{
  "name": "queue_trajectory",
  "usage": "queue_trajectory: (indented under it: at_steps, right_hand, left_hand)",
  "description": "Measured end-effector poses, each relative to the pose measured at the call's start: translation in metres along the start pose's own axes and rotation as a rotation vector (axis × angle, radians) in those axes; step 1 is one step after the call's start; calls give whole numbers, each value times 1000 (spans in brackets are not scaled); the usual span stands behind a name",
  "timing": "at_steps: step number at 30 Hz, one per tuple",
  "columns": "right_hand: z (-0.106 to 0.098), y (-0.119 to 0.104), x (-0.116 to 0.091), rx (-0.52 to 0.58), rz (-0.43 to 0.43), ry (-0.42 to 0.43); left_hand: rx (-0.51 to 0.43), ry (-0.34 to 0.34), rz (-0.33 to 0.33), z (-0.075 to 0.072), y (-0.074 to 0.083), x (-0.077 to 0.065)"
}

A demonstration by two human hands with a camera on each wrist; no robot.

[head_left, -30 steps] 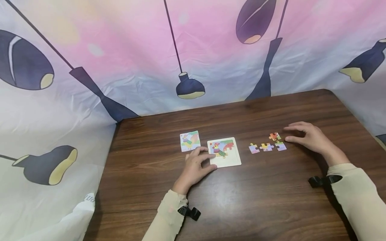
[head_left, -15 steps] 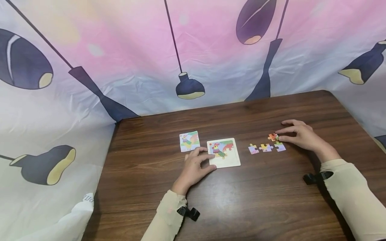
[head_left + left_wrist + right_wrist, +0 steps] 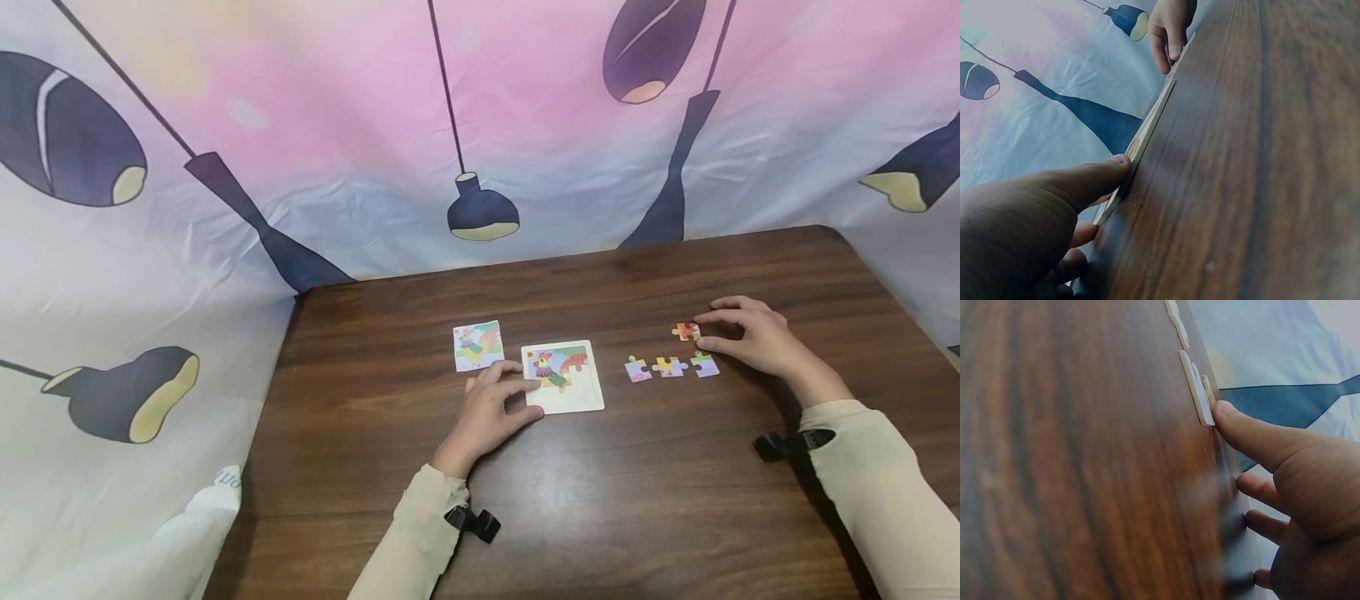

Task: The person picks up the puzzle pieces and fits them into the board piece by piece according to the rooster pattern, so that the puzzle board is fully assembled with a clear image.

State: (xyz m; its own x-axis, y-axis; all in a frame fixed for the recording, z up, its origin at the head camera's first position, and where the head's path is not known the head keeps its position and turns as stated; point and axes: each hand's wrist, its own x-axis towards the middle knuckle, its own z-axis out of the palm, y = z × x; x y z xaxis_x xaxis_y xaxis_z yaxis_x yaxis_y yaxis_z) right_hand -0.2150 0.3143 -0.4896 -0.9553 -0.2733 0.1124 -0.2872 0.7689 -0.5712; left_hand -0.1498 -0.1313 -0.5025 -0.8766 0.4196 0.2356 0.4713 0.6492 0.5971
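Observation:
A white square puzzle board (image 3: 572, 402) lies mid-table with part of a rooster picture fitted in it. My left hand (image 3: 487, 412) holds its left side, thumb at the near edge and fingertips over the left edge; the thumb (image 3: 1107, 174) shows against the board's side in the left wrist view. At the right, my right hand (image 3: 750, 337) pinches an orange-red puzzle piece (image 3: 684, 332) by its right side between thumb and index finger. Three loose pieces lie in a row just nearer: a pink-lilac one (image 3: 637, 369), a yellow one (image 3: 670, 367) and a green-lilac one (image 3: 704, 364).
A small square picture card (image 3: 477, 345) with the rooster lies behind the left hand, left of the board. The dark wooden table (image 3: 600, 508) meets a patterned cloth (image 3: 360, 192) at its back and left. Black straps (image 3: 474, 523) sit on both sleeved wrists.
My right hand has moved left onto the orange-red piece, taken hold of it and shifted it slightly away from the row. The left hand stays on the board. The head view has shifted slightly.

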Motion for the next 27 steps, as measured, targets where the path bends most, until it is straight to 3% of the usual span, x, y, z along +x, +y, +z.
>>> queue_trajectory:
  at_steps: [10, 20, 27]
  right_hand:
    - [0, -5, 1, -37, -11, -21]
    - [9, -16, -3, -106, -76, -5]
    - [9, -22, -2, -74, -63, 24]
  left_hand:
    - [-10, 5, -11, 0, 3, 1]
    - [2, -8, -29, 0, 2, -4]
    - [10, 2, -17, -1, 4, -2]
